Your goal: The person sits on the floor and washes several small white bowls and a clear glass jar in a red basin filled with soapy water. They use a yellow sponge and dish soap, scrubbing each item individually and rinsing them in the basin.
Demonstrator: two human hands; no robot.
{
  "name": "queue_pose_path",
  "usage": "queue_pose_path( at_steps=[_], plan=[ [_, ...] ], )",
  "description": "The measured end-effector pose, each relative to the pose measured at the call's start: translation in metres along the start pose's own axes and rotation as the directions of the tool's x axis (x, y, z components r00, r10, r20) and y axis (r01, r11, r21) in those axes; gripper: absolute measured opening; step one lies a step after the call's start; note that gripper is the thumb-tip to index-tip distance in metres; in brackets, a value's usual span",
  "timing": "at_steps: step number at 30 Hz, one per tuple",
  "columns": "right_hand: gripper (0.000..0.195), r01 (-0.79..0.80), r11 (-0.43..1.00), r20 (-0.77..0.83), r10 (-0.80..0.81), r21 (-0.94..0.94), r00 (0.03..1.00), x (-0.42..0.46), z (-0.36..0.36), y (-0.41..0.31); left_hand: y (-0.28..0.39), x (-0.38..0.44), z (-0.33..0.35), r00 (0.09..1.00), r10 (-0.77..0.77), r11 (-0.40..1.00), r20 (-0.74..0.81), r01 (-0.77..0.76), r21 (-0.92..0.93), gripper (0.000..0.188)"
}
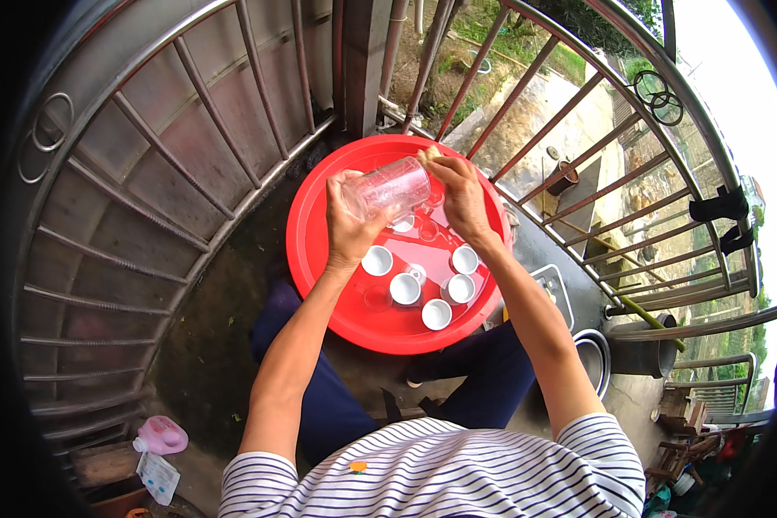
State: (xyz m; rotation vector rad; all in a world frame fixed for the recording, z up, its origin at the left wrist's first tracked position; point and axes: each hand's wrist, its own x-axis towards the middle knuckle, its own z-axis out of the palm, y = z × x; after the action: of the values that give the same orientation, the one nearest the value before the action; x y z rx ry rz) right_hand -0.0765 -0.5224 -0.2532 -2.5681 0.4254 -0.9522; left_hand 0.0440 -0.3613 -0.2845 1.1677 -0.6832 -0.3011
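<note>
A large round red plastic basin (311,259) holds water before me. Over its far half, my left hand (353,230) grips a clear glass jar (392,188) by its near end, tilted up to the right. My right hand (460,194) pinches a pale yellowish sponge or cloth (431,154) close to the jar's far end. Several small white cups lie in the basin below my hands, among them one at the left (377,260), one nearer me (405,289) and one at the right (465,259). Clear glassware (428,230) shows faintly in the water.
Metal railings (537,78) curve round the far side and right. A metal basin (592,362) and a white-rimmed tray (560,291) stand right of my leg, with a dark bucket (644,346) beyond. A pink plastic bottle (162,435) lies at the lower left.
</note>
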Motion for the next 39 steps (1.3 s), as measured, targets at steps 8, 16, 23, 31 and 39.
queue_pose_path(
  at_steps=[8, 16, 23, 31, 39],
  plan=[
    [0.029, -0.256, 0.771, 0.433, -0.029, 0.583, 0.901, 0.008, -0.039, -0.017, -0.008, 0.016, -0.009, 0.682, -0.695, 0.538, 0.227, 0.703, -0.465, 0.055],
    [0.034, -0.678, 0.612, 0.798, 0.124, 0.406, 0.59, 0.002, -0.033, -0.025, -0.01, 0.011, -0.006, 0.616, -0.698, 0.567, 0.365, 0.787, -0.242, 0.053],
    [0.051, -0.7, -0.297, 0.747, 0.075, 0.649, 0.661, -0.03, -0.013, -0.033, -0.001, 0.016, -0.007, 0.746, -0.509, 0.693, 0.43, 0.651, -0.309, 0.081],
    [0.047, -0.696, 0.001, 0.678, 0.225, 0.718, 0.7, -0.046, -0.018, -0.057, 0.003, 0.017, 0.006, 0.903, -0.155, 0.901, 0.401, 0.296, -0.316, 0.054],
    [0.06, 0.529, 0.847, 0.58, -0.411, -0.042, 0.703, -0.066, 0.017, -0.042, -0.027, -0.007, -0.001, 0.714, -0.67, 0.715, 0.202, 0.694, -0.081, 0.035]
  ],
)
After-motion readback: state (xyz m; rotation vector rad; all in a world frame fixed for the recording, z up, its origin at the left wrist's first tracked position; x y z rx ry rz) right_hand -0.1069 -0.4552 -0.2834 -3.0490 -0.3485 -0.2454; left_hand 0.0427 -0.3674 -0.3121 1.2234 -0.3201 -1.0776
